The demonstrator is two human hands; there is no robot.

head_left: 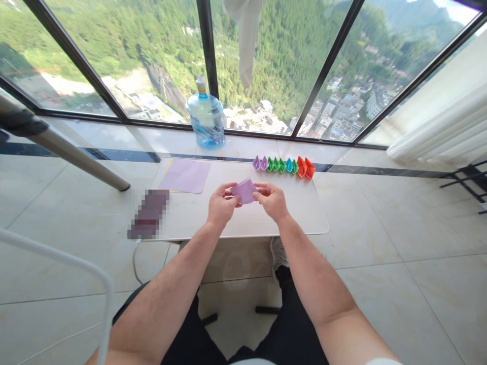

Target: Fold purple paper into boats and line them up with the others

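Observation:
A small folded piece of purple paper is held above the white table, between both hands. My left hand pinches its left edge with thumb and fingers. On the opposite side, my right hand grips the right corner the same way. Along the table's far edge stands a row of folded paper boats: purple ones, green ones, a blue one and orange ones. Flat sheets of purple paper lie at the table's far left.
A blurred-out dark rectangular object with a cable sits at the table's left edge. Behind the table, a large blue water bottle stands by the window. A metal pole slants in from the left, and a white curved tube is nearer.

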